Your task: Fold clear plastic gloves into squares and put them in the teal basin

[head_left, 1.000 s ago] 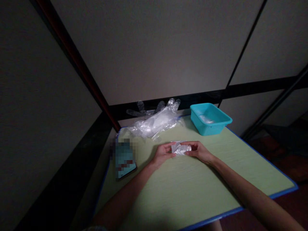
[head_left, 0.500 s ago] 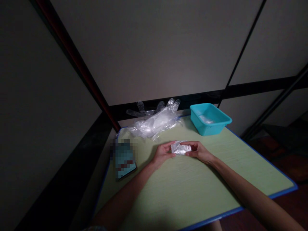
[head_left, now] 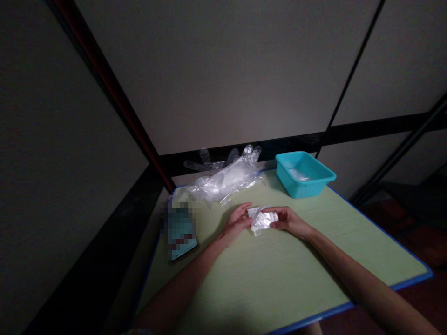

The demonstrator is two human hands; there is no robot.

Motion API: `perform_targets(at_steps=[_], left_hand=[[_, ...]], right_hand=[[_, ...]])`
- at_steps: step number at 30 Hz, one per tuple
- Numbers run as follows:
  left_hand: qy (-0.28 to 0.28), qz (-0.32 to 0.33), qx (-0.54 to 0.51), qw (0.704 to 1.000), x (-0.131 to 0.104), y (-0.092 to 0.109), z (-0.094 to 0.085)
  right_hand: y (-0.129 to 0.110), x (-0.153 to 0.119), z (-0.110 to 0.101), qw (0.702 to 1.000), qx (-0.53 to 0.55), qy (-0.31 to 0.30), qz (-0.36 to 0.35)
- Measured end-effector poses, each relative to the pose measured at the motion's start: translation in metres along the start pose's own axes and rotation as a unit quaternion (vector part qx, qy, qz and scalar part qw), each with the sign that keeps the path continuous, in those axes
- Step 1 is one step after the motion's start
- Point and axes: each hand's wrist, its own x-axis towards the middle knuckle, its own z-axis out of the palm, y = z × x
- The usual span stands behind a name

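Tabletop [head_left: 279, 270], pale green with blue edging, is the broadest surface I work over from my remote seat, and I take every place from the turquoise basin [head_left: 307, 188] near its far edge. Left of the basin sprawls a heap of clear plastic gloves [head_left: 228, 179], a few of their fingers standing up against the wall behind. The basin itself comes next in size; farther left of it and nearer me lies a flat bluish-green object [head_left: 181, 232], too blurred out for me to name. On the near side of the basin, somewhat left, the two hands meet. I have the right hand [head_left: 293, 223] pinching narrowly, fingers above and thumb on the near edge, holding a folded plastic bundle [head_left: 263, 219]. The left hand [head_left: 236, 223] has its fingers apart, some at the bundle's left edge; whether they press on it I cannot tell. I judge the bundle nearly weightless, limp, slick and springy, apt to unfold when let go, and thin enough to tear if yanked. I would take it across all its layers at the right end, with flat fingertips steadying the left. Smallest of all, some pale film [head_left: 300, 174] lies inside the basin, too dim to make out.
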Motion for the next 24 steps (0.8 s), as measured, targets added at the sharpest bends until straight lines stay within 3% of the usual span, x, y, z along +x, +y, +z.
perform_targets(at_steps=[6, 12, 19, 24], left_hand=[[0.023, 0.017, 0.027, 0.999, 0.001, -0.003, 0.002], [0.024, 0.024, 0.056, 0.998, 0.001, -0.001, 0.004], [-0.013, 0.010, 0.091, 0.996, -0.004, -0.007, 0.013], [-0.043, 0.009, 0.092, 0.995, -0.009, -0.004, 0.016]], right_hand=[[-0.002, -0.001, 0.002, 1.000, -0.024, -0.009, -0.008], [-0.001, 0.000, 0.000, 0.997, -0.052, 0.037, -0.040], [0.004, 0.007, -0.003, 0.982, -0.034, 0.144, -0.113], [0.005, 0.007, -0.002, 0.981, -0.018, 0.141, -0.132]])
